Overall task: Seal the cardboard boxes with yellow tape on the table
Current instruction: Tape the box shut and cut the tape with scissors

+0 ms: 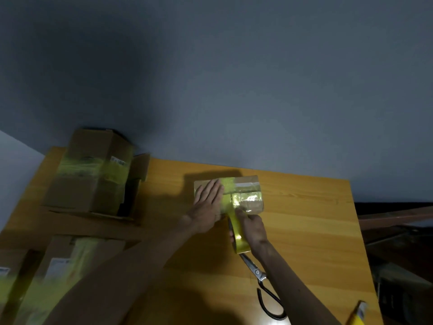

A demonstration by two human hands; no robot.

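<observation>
- Cardboard boxes (93, 179), several already banded in yellow, were piled at the 9 o'clock side of a wooden table (304, 231), which was pushed against a plain grey-blue wall (234, 90).
- Apart from that pile, at the table's middle, lay the small box (254, 206) being sealed, its long axis running 9 to 3 o'clock.
- Both forearms reached it from 6 o'clock. The left hand (208, 202) lay flat, fingers straight, pressing the box's 9 o'clock half.
- The right hand (251, 227) was curled round the tape roll (240, 240), just off the box's 6 o'clock edge.
- A yellow strip (228, 186) ran across the lid from 12 to 6 o'clock, seemingly uncut from the roll.
- Scissors (260, 273) lay at 5 o'clock of the roll, beneath the right forearm. Cutting looked due next, and the right hand was nearer them, though occupied.
</observation>
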